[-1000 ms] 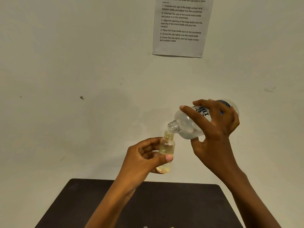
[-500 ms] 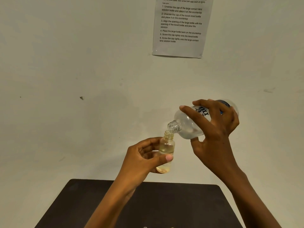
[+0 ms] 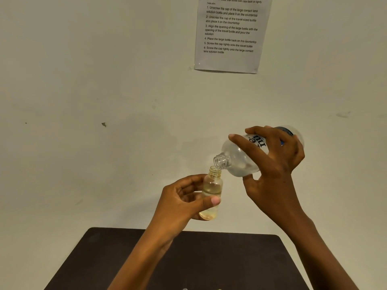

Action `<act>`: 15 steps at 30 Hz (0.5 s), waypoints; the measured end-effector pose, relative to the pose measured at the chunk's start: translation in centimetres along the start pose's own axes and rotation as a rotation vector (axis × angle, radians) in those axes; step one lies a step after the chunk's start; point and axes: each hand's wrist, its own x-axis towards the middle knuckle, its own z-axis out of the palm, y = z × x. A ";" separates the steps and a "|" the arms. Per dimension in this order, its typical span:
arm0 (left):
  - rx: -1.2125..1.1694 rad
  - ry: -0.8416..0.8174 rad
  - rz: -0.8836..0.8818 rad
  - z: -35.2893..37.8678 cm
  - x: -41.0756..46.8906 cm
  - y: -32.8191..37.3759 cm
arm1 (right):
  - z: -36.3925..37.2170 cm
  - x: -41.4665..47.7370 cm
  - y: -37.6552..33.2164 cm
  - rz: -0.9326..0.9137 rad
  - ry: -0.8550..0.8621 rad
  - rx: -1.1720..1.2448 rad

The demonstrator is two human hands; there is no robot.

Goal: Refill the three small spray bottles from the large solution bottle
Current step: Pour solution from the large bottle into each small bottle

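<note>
Bare forearms, uncovered as far as the view shows. The left hand [image 3: 184,197] and right hand [image 3: 272,174] are likewise bare, with slender fingers and short, trimmed nails.

You are looking at a pale wall [image 3: 83,80] that fills most of your view. At about 1 o'clock, up by the top edge, a white sheet of paper [image 3: 230,59] is stuck flat on the wall. It has black printed lines, numbered one to six, and its top is cut off by the edge of your view. At about 9 o'clock there is a small dark spot [image 3: 103,124] on the wall. At about 3 o'clock there is a faint grey smudge [image 3: 342,114]. At 6 o'clock, a dark brown table [image 3: 209,258] with rounded corners stands just beside the wall.
</note>
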 end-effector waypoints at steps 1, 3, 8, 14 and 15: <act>0.003 -0.001 0.001 0.0 0.0 0.0 | 0.0 0.0 0.0 0.003 -0.004 0.006; 0.004 0.000 0.001 0.0 0.0 0.0 | 0.0 0.0 0.0 0.003 -0.005 0.007; -0.002 -0.002 0.003 -0.1 0.0 0.0 | 0.0 0.0 -0.1 0.001 0.006 0.010; -0.002 0.005 0.001 -0.1 0.0 -0.1 | 0.1 -0.1 0.0 0.007 -0.004 0.010; -0.003 0.006 0.001 -0.1 0.0 -0.1 | 0.0 -0.1 -0.1 0.008 -0.006 0.010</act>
